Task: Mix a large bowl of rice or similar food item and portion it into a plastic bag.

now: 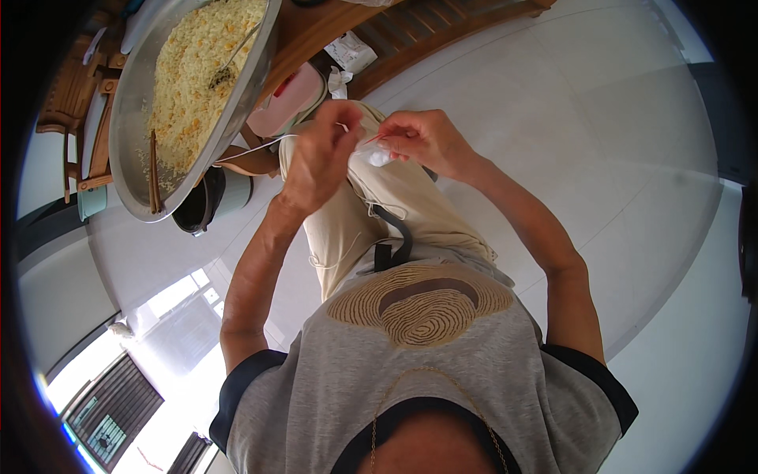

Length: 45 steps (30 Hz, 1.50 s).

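Both of my hands are raised over my lap, close together. My right hand [430,141] pinches a thin red strip [374,139] between thumb and fingers. Just beneath its fingers is a small white bundle [380,158], too small to make out. My left hand [320,158] is a little to the left, its fingers curled and slightly blurred; what they hold is hidden. A white cord [257,148] stretches from the left hand's side toward the basin. At the upper left stands a large metal basin [268,59] of yellowish rice [193,87] with orange bits.
In the basin are a pair of chopsticks [153,174] and a metal-handled spoon [241,47]. Beside my knee are a pink container [284,107] and a dark bucket [197,209]. A wooden table edge [304,39] and a white packet [350,53] lie beyond.
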Motion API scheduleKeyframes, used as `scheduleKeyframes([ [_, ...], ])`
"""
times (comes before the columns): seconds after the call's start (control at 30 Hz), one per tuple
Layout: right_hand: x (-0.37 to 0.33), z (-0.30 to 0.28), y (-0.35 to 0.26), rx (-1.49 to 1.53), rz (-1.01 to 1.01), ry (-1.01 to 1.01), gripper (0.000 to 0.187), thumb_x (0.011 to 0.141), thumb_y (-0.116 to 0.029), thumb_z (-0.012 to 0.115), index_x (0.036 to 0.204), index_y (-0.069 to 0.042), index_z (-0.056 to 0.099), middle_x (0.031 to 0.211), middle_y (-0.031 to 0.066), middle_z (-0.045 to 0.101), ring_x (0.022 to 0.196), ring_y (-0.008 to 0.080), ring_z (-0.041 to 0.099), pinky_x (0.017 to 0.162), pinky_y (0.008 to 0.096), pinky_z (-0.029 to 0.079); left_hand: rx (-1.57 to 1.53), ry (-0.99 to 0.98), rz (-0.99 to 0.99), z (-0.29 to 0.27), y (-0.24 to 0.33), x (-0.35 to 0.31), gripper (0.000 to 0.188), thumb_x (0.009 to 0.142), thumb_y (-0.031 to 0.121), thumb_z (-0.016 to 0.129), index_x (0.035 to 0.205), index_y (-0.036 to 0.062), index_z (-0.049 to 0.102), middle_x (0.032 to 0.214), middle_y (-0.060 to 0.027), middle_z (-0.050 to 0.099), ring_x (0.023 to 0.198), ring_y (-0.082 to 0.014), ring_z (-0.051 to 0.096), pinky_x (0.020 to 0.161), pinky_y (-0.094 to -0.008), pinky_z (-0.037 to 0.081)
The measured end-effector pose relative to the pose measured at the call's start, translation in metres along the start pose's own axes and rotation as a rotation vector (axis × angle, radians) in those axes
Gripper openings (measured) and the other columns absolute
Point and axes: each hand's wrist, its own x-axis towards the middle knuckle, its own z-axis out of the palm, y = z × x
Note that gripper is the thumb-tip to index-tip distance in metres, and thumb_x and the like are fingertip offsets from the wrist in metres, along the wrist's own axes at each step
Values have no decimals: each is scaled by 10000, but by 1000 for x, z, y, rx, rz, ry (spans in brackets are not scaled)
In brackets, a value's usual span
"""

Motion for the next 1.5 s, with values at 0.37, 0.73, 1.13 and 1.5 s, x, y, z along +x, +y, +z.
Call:
scheduleKeyframes([
  [0.37,3,-4,-14,186,-10,-7,144,816,-111,580,868,23,578,717,46,589,614,81,544,554,202,452,-314,-39,-309,0,-3,-7,212,754,77,650,940,-17,610,787,-35,611,696,-61,538,644,-188,443],
  [0.73,0,-8,-29,105,-10,47,143,800,-110,599,867,16,594,707,41,596,608,73,542,562,199,454,-433,11,-314,-9,13,-7,153,781,91,600,880,-21,632,735,-60,619,629,-60,510,576,-188,408],
  [1.13,-5,-8,-39,-3,-114,-22,135,790,-82,605,880,18,590,720,30,588,626,70,510,580,207,440,-849,-280,-621,-28,12,2,148,758,84,533,799,-41,600,705,-120,608,526,-125,503,483,-237,398],
  [1.5,-5,-8,-42,-57,-177,-27,95,798,-52,583,867,14,589,709,31,582,625,71,525,562,202,438,-580,-244,-376,-34,28,-3,130,764,28,557,859,-40,614,724,-96,627,553,-92,542,511,-206,439],
])
